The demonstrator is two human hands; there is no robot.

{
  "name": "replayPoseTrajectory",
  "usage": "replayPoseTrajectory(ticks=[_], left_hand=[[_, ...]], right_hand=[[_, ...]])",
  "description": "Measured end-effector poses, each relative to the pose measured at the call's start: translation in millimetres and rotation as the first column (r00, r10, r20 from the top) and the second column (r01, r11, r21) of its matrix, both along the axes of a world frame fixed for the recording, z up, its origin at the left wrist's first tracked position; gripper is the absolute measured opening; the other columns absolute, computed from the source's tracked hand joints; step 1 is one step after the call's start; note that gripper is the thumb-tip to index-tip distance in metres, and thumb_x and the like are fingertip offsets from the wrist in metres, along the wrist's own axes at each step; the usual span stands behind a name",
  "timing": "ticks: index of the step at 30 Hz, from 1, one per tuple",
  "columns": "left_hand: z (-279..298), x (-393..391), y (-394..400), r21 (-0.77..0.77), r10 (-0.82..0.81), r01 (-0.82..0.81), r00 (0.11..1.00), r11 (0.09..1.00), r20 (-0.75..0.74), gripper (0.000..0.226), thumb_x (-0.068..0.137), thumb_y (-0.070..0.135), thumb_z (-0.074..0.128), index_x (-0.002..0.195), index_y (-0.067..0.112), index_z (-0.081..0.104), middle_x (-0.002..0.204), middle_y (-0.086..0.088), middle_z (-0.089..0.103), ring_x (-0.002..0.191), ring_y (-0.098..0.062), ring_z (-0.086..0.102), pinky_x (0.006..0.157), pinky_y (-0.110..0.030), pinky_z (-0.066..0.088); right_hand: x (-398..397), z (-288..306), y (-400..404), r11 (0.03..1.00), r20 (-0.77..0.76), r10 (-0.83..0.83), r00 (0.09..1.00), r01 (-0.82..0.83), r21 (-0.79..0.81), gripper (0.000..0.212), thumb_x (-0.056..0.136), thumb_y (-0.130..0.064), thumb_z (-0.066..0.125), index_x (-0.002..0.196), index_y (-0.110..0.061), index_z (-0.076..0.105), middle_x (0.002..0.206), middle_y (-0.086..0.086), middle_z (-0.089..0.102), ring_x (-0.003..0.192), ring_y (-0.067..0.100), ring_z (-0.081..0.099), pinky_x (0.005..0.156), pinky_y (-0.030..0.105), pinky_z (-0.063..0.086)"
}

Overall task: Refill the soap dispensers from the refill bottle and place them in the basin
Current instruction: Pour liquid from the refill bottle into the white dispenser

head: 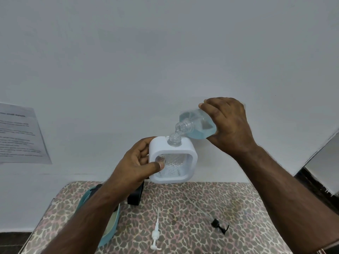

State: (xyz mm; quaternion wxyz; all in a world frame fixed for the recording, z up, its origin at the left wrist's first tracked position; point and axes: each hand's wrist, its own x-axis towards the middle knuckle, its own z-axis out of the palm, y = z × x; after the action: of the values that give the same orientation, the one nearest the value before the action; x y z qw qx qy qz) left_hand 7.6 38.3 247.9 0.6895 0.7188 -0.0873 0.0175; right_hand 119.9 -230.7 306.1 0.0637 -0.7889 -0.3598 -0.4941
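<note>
My left hand grips a white square soap dispenser with a clear ribbed window and an open clear neck, held upright above the table's far edge. My right hand holds the clear refill bottle with blue liquid, tilted down to the left. Its open mouth sits just above the dispenser's neck, and liquid runs between them. A teal basin lies at the left of the table, mostly hidden under my left forearm. A black dispenser stands behind my left wrist, partly hidden.
A white pump head with its tube lies mid-table. A black pump head with a long clear tube lies to its right. The table has a leopard-print cover. A printed sheet hangs on the white wall at left.
</note>
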Motion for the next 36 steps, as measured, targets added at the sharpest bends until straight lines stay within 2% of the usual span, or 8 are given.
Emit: replayPoseTrajectory(ticks=[5,9,13,21,25,36], left_hand=[[-1.0,1.2,0.7,-0.003,-0.001,0.001,1.0,1.0,-0.003,0.062,0.074,0.017,0.075,0.132,0.031,0.058,0.117,0.004,0.077,0.101,-0.016,0.076,0.072,-0.029,0.061],[-0.4,1.4,1.1,-0.004,-0.002,0.002,1.0,1.0,-0.001,0.068,0.068,0.026,0.079,0.133,0.031,0.059,0.118,0.003,0.076,0.101,-0.017,0.076,0.073,-0.03,0.061],[-1.3,1.6,1.7,-0.006,-0.006,0.006,1.0,1.0,0.0,0.062,0.075,0.015,0.074,0.133,0.029,0.058,0.119,0.003,0.076,0.103,-0.018,0.076,0.073,-0.03,0.061],[-1.6,2.7,1.3,-0.001,-0.009,0.009,1.0,1.0,0.0,0.064,0.074,0.014,0.074,0.134,0.028,0.058,0.119,0.003,0.076,0.103,-0.019,0.076,0.074,-0.031,0.062],[-1.5,2.6,1.5,-0.009,-0.012,0.012,1.0,1.0,-0.003,0.069,0.069,0.023,0.08,0.134,0.029,0.058,0.119,0.003,0.076,0.101,-0.017,0.076,0.073,-0.029,0.061],[-3.0,2.6,1.6,0.0,-0.01,0.01,1.0,1.0,-0.005,0.062,0.076,0.014,0.074,0.133,0.03,0.058,0.119,0.004,0.076,0.103,-0.017,0.075,0.074,-0.03,0.061]], right_hand=[[0.9,0.5,0.1,1.0,0.004,0.001,1.0,-0.001,-0.002,0.056,0.082,-0.027,0.081,0.129,-0.018,0.052,0.119,0.013,0.069,0.108,0.036,0.066,0.092,0.053,0.047],[1.6,0.5,0.0,1.0,0.004,-0.004,1.0,0.004,-0.009,0.057,0.082,-0.028,0.081,0.129,-0.018,0.052,0.12,0.013,0.069,0.109,0.036,0.065,0.093,0.052,0.046],[2.9,0.6,-1.2,1.0,-0.002,-0.009,1.0,0.009,-0.01,0.056,0.083,-0.029,0.08,0.13,-0.018,0.051,0.122,0.013,0.068,0.111,0.036,0.065,0.094,0.052,0.045],[3.0,1.6,-0.8,1.0,0.004,-0.011,1.0,0.011,-0.008,0.054,0.084,-0.031,0.079,0.128,-0.018,0.052,0.121,0.014,0.069,0.11,0.036,0.065,0.095,0.052,0.046],[2.8,2.0,-1.3,1.0,0.0,-0.019,1.0,0.019,-0.013,0.055,0.084,-0.032,0.079,0.129,-0.018,0.051,0.122,0.014,0.068,0.111,0.036,0.065,0.096,0.052,0.045],[4.8,0.1,-1.6,1.0,0.01,-0.005,1.0,0.005,-0.008,0.052,0.085,-0.03,0.077,0.129,-0.018,0.052,0.121,0.015,0.069,0.11,0.037,0.065,0.094,0.054,0.046]])
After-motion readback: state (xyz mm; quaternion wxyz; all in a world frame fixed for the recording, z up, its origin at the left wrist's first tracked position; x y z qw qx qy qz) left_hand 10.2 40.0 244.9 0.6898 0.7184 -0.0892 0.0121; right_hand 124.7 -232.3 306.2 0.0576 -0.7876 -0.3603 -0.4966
